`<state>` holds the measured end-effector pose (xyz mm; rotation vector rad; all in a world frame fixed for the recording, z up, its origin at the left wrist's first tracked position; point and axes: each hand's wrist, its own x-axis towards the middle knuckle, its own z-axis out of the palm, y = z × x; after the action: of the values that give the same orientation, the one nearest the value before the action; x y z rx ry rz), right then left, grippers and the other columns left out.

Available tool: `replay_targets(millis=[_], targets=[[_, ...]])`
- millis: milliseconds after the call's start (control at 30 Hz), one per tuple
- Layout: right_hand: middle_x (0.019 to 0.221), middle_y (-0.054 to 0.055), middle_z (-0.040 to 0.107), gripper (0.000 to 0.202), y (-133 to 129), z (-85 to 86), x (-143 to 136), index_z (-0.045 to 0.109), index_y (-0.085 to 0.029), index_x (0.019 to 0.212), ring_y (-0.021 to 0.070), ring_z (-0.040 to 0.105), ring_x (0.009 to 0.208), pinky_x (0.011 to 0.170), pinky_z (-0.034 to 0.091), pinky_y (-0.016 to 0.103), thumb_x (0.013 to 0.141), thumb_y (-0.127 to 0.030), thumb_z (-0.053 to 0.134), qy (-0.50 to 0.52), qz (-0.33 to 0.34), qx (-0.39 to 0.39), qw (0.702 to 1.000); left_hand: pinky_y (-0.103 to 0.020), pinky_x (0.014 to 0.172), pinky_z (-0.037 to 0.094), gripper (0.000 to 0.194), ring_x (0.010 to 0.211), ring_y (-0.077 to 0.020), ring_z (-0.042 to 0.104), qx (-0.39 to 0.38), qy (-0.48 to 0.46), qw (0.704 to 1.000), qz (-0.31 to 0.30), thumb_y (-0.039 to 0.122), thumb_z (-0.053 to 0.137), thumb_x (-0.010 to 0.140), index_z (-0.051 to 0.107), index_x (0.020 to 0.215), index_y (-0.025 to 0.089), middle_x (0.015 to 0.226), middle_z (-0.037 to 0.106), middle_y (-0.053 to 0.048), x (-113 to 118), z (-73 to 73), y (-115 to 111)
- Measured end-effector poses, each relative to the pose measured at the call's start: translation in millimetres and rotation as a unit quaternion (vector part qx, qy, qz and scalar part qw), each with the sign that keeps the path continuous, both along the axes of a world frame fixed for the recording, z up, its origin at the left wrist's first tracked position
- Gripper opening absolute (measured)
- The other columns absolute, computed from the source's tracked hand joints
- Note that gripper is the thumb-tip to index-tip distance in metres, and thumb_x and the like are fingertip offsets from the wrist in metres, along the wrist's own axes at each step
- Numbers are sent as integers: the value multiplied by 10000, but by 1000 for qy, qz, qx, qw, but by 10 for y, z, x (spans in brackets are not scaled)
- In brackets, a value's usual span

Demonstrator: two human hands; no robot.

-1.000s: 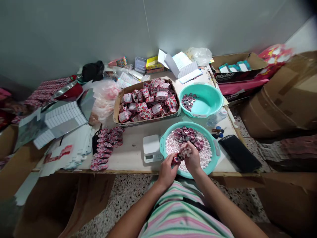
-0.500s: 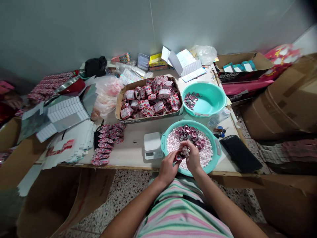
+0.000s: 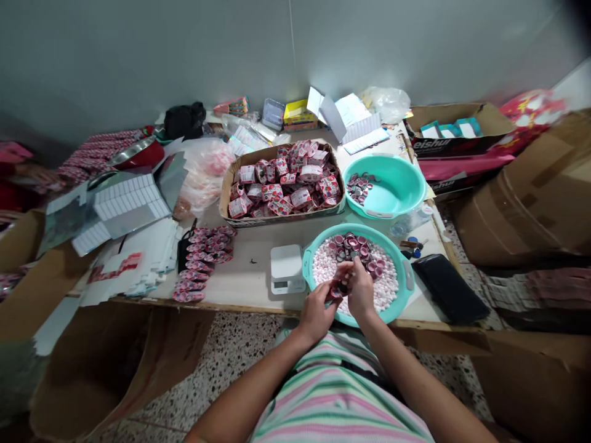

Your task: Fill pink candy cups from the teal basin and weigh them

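In the head view, my left hand is closed around a small pink printed container, held low over the front of a turquoise basin. My right hand meets it from the right, fingers bent in at the container's open-looking top. A dark round shape shows between the hands; whether it is a lid or the opening is unclear. White pellet-like candies cover the bottom of this basin. On top of them, behind my hands, lies a heap of round maroon lids.
A white digital scale stands left of the basin. Behind are a carton of printed containers and a second turquoise basin with some lids. Flat printed pieces lie left; a black pouch lies right. Another person's hand shows far left.
The white candies that showed in my right hand no longer show there. Its fingers have curled closer to the container. The view has shifted slightly.
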<state>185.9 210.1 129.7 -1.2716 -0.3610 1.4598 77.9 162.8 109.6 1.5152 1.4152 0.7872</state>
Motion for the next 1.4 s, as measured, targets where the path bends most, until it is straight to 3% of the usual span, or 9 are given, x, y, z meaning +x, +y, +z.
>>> replay_targets(millis=[333, 500, 567, 633, 733, 833, 933, 1167, 1400], targets=[[671, 48, 632, 527, -68, -34, 52, 662, -160, 715, 163, 579, 644, 617, 431, 284, 843, -620, 440, -67, 38, 84, 994, -346, 944, 460, 387, 1063, -201, 575, 7, -34, 999, 30, 183, 613, 808, 542, 1185, 229, 1158, 613, -51, 15, 9, -2], [761, 26, 639, 433, -62, -305, 337, 661, -200, 806, 152, 565, 702, 698, 433, 292, 859, -566, 437, -176, -59, 124, 975, -376, 1005, 412, 353, 1150, -212, 511, 78, -30, 995, 59, 208, 577, 845, 517, 1192, 230, 1224, 549, -72, -93, 50, -23], [794, 22, 635, 369, -92, -485, 449, 663, -207, 848, 165, 561, 740, 711, 430, 296, 854, -523, 474, -243, 7, 111, 964, -396, 1034, 382, 340, 1174, -221, 485, 120, -22, 989, 83, 233, 575, 852, 504, 1184, 219, 1224, 526, -88, -161, 29, -38], [830, 34, 639, 316, -139, -680, 496, 663, -203, 881, 196, 566, 785, 724, 433, 317, 842, -479, 514, -304, 150, 114, 934, -389, 1010, 401, 340, 1142, -218, 502, 126, -19, 987, 101, 256, 567, 860, 484, 1187, 211, 1183, 532, -93, -226, -9, -48], [954, 78, 635, 274, -185, -946, 433, 634, -194, 984, 237, 565, 894, 798, 438, 363, 860, -390, 489, -421, 334, 172, 826, -363, 957, 440, 333, 1092, -205, 532, 85, -17, 991, 101, 279, 543, 879, 474, 1196, 205, 1146, 551, -85, -296, -66, -59], [1087, 121, 594, 274, -176, -1132, 300, 602, -175, 1055, 249, 526, 1011, 896, 404, 373, 843, -303, 482, -494, 401, 205, 744, -361, 958, 441, 334, 1106, -205, 530, 71, -5, 994, 87, 288, 536, 887, 486, 1208, 207, 1166, 560, -83, -331, -79, -79], [1085, 143, 585, 249, -171, -1233, 214, 616, -154, 990, 269, 503, 1043, 938, 365, 381, 815, -297, 512, -498, 420, 204, 730, -390, 1004, 411, 340, 1148, -211, 506, 98, 22, 993, 66, 286, 538, 889, 495, 1221, 224, 1202, 559, -78, -355, -54, -109], [879, 127, 627, 182, -255, -1317, 250, 595, -190, 756, 264, 550, 894, 806, 378, 350, 807, -344, 513, -478, 425, 166, 750, -384, 1008, 411, 374, 1149, -200, 510, 133, 39, 990, 35, 271, 541, 890, 484, 1259, 244, 1213, 569, -67, -422, -15, -164], [504, -4, 484, 319, -173, -1232, 270, 485, -220, 558, 154, 445, 522, 518, 297, 268, 703, -472, 618, -362, 326, 80, 870, -391, 1007, 420, 372, 1150, -208, 513, 122, 25, 991, 41, 281, 541, 888, 492, 1254, 242, 1211, 563, -73, -398, -2, -184]])
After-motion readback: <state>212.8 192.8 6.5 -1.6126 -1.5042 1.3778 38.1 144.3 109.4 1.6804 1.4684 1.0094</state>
